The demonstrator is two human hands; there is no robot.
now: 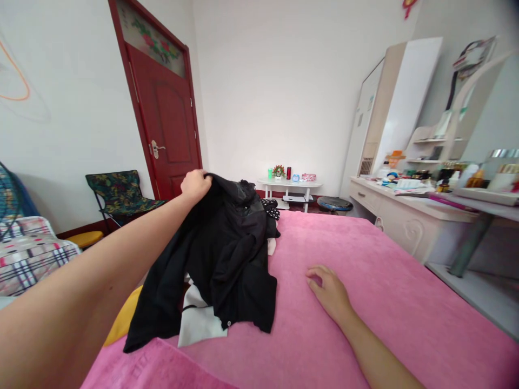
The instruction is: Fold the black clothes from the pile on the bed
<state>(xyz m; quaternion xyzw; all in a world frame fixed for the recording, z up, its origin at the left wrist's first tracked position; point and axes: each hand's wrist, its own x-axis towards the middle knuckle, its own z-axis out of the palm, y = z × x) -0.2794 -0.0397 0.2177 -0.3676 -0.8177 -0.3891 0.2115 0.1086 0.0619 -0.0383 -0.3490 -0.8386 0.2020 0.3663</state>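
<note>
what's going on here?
A person's left hand is gripping a black garment by its edge and holding that part up, while the rest hangs down in loose folds over the pink bedspread. White cloth and yellow cloth show from under it. The right hand holds nothing, its fingers loosely curled, over the bedspread to the right of the garment; can't tell whether it touches.

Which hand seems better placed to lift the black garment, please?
Likely the left hand: it grips the black garment by its raised edge, while the right hand is apart from it, over the pink cover.
</note>
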